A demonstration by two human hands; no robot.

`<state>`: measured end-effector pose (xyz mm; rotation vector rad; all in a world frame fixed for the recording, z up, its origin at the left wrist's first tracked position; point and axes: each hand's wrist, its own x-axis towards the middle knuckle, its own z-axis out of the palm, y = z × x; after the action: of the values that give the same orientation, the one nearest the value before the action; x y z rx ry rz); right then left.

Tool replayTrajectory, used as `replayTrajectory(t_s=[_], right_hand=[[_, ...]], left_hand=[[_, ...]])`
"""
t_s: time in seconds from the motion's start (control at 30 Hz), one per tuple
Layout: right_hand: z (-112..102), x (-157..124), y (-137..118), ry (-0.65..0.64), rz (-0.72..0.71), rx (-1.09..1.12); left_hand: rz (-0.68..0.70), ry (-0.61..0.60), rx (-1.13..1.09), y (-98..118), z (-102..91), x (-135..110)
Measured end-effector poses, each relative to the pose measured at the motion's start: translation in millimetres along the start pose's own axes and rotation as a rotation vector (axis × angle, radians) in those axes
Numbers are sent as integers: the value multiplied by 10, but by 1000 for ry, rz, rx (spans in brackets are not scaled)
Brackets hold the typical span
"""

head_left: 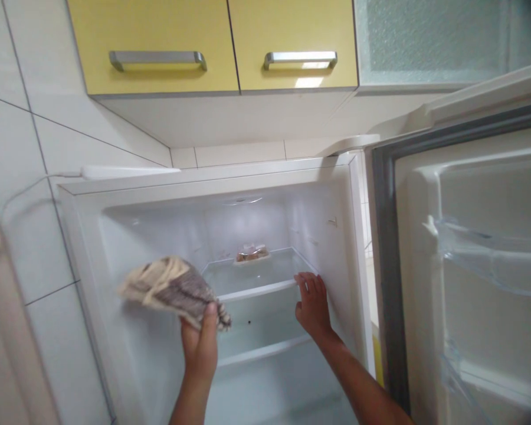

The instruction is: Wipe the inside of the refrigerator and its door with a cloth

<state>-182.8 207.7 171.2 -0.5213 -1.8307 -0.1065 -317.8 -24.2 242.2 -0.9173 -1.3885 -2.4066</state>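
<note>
In my left hand (pixel 200 348) is a cream and grey-brown cloth (pixel 170 289), gripped at one end so that the rest sticks out to the left. It is inside the front of the open fridge (pixel 212 180), near the left wall. My right hand (pixel 312 304) rests its fingertips on the front edge of the upper glass shelf (pixel 248 278), close to the right wall; its fingers are bent and hold nothing I can see. At the back of that shelf lies a small clear-wrapped pack (pixel 252 254) with brownish contents. A second shelf (pixel 265 348) sits below.
The fridge door (pixel 482 265) stands open at the right, with clear door racks (pixel 491 230). Yellow cabinets (pixel 154 35) with metal handles hang above the fridge. A tiled wall (pixel 35 236) is on the left, with a white cable (pixel 22 192) running to the fridge top.
</note>
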Motion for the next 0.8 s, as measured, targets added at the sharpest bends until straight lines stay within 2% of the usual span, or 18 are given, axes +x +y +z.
replayTrajectory(t_s=[0.07,0.1,0.17,0.27,0.43,0.53,0.6,0.7,0.8], right_hand=[[-34,6,5,-34,4,10],[-46,8,8,-44,6,14],[-55,11,8,-49,10,24],[-39,25,-16,-35,32,61],[-54,139,-125,68,219,260],[-189,285,-240,206,299,349],[-318,421,-328,230,256,354],[-482,666,-423,75,159,391],[-554,881,-428,-243,204,260]], left_hand=[[289,-261,540,-1,278,205],[368,-406,743,-23,392,273],[445,-658,1057,-80,557,349],[463,-867,1275,-126,677,373],[511,-1084,1179,-102,856,300],[565,-1159,1041,-170,1103,219],[576,-1206,897,-260,1317,177],[534,-1251,701,-378,1610,163],[477,-1222,658,-392,1706,210]])
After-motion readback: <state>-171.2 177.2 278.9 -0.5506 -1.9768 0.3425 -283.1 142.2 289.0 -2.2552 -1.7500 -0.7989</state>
